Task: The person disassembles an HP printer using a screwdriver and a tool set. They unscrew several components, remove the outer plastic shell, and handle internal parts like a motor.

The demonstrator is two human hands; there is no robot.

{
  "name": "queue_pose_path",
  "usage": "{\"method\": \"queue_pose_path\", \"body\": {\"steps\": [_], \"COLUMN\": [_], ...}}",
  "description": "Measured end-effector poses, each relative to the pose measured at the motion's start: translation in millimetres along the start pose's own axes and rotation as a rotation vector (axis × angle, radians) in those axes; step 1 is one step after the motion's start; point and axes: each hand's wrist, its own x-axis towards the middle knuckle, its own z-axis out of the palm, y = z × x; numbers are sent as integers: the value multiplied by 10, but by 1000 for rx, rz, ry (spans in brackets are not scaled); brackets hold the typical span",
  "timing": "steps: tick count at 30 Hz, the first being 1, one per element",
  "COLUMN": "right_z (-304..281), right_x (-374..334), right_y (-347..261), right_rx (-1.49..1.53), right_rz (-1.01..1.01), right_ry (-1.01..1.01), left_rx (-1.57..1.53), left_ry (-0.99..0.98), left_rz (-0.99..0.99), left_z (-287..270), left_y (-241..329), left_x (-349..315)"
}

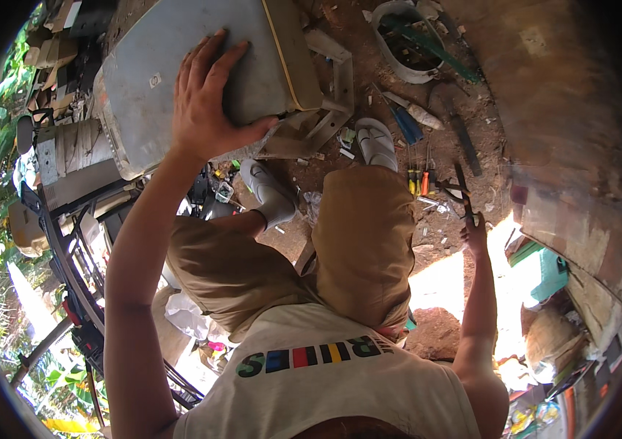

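My left hand [205,110] lies on a large grey flat-topped casing [157,55], fingers spread across its top and thumb near the front edge. A yellowish strip runs along the casing's right side. Low over the ground at the right, my right hand [474,233] is closed on a dark hand tool [465,199]. The tool has a long, narrow end and an open loop; its exact kind is unclear. Left of the tool, several screwdrivers [419,181] with yellow and orange-red handles lie on the dirt.
A pale metal frame [342,80] stands beside the casing. Farther back are a white tub [439,66] of tools, a blue-handled tool [407,126] and a dark flat bar [463,143]. Brown boards [560,110] border the right. Junk parts [77,154] crowd the left.
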Motion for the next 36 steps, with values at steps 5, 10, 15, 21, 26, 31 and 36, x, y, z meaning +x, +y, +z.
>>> {"method": "queue_pose_path", "body": {"steps": [5, 10, 15, 21, 26, 31, 36], "right_z": [260, 447, 1207, 2417, 3290, 3678, 3890], "right_x": [-1263, -2616, -3143, -3023, -2845, -2580, -2632], "right_y": [-718, -1383, -2164, -2693, -2397, -2035, -2244], "right_rx": [786, 775, 556, 590, -185, -433, -280], "right_rz": [21, -440, -609, -414, -800, -771, -1110], "right_ry": [-56, -359, -459, -899, -470, -296, -53], "left_rx": [11, 21, 18, 8, 15, 0, 9], "left_ry": [14, 26, 47, 23, 51, 70, 77], "left_rz": [-28, -72, -41, -74, -62, -33, -34], "left_z": [-30, -112, -87, -91, -65, 11, 5], "left_y": [27, 76, 49, 22, 17, -4, -7], "left_x": [-7, -63, -43, -70, -119, -99, -114]}}
